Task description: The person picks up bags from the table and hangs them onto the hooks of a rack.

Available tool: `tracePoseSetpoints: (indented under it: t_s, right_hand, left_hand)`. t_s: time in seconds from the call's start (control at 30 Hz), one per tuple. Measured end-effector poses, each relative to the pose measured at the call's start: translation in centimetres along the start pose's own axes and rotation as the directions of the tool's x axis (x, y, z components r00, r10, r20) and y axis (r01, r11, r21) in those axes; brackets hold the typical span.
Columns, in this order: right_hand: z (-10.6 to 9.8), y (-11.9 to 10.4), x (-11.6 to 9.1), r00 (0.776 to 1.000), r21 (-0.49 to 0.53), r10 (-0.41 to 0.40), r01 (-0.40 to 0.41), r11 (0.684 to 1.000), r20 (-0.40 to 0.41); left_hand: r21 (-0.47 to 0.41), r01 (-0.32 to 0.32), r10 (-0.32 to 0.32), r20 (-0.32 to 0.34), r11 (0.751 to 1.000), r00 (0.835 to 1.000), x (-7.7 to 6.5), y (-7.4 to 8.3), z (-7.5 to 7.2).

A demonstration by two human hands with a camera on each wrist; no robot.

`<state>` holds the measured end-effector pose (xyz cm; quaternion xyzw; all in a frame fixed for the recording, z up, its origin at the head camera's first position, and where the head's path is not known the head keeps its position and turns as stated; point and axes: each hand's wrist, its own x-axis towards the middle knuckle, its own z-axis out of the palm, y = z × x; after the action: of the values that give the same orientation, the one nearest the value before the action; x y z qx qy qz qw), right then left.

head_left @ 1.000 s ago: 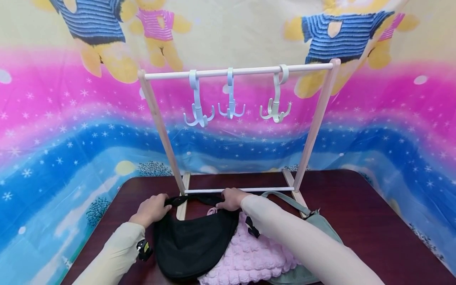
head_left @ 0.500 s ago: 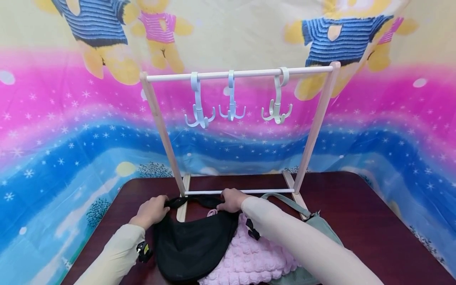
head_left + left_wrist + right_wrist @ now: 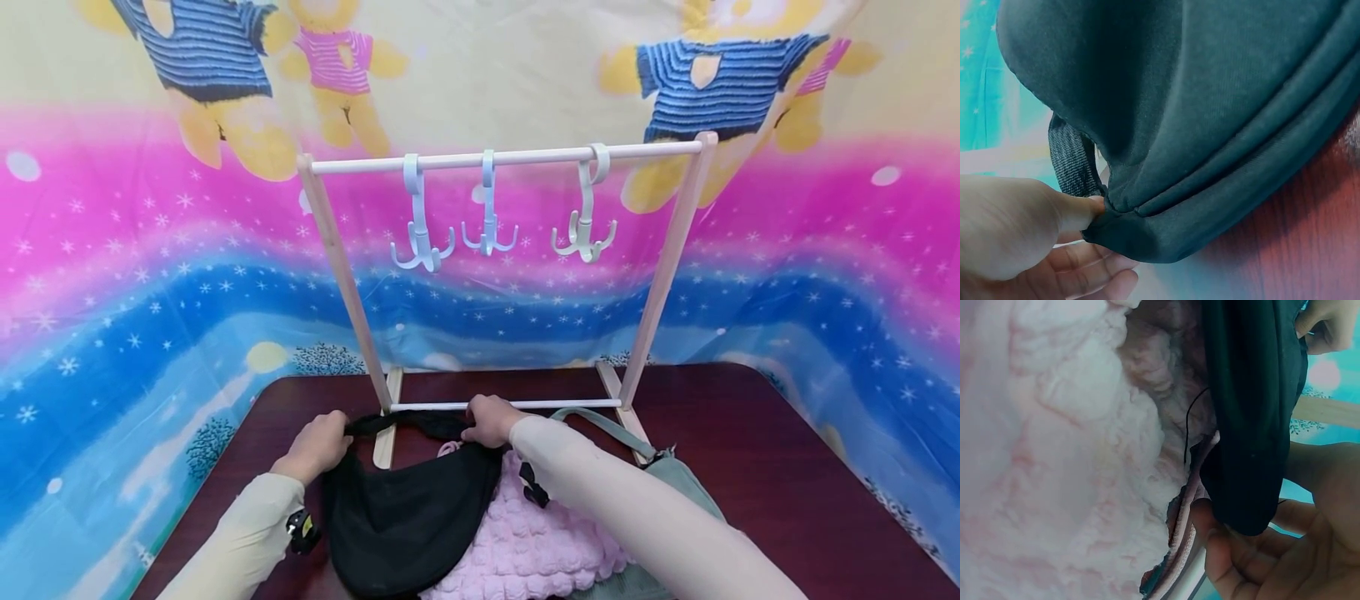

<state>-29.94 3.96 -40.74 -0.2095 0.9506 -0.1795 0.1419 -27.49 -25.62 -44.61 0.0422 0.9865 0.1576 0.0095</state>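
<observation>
A black fabric shoulder bag [image 3: 405,525] lies on the table at front left, its strap stretched across behind the opening. My left hand [image 3: 311,446] pinches the bag's upper left corner where the strap joins; the left wrist view shows thumb and fingers on the black cloth [image 3: 1166,156]. At the upper right corner, my right hand [image 3: 491,421] holds the bag between thumb and fingers. Partly under the black bag and right forearm is a pink puffy quilted bag [image 3: 536,542]. A grey-green bag [image 3: 682,483] with a strap lies further right, partly covered by the pink bag and right arm.
Behind the bags stands a wooden rack with a white top bar [image 3: 525,156] and a low bar [image 3: 442,406]. From the top bar hang a blue hook [image 3: 423,248], another pale blue hook [image 3: 489,237] and a pale green hook [image 3: 585,237]. A printed curtain [image 3: 187,333] surrounds the dark red table [image 3: 780,467].
Both hands keep their hold on the black bag's corners and have barely moved. The rack sits slightly lower in the head view.
</observation>
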Motion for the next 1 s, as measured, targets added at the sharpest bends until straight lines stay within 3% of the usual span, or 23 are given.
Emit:
tracePoseSetpoints:
  t_s: [0.2,0.6,1.0]
  right_hand:
    - [0.1,0.3,0.2,0.999,0.001,-0.025,0.025,1.0,-0.042]
    - [-0.3,0.2,-0.2,0.997,0.021,-0.064,0.064,0.998,-0.042]
    - [-0.5,0.4,-0.2,0.995,0.02,-0.083,0.084,0.996,-0.062]
  left_hand:
    - [-0.005,-0.002,0.002,-0.007,1.0,1.0,0.0,-0.1,0.0]
    - [-0.006,-0.007,0.007,-0.018,1.0,1.0,0.0,-0.6,0.2]
    - [-0.028,-0.015,0.014,-0.02,1.0,1.0,-0.7,-0.6,-0.9]
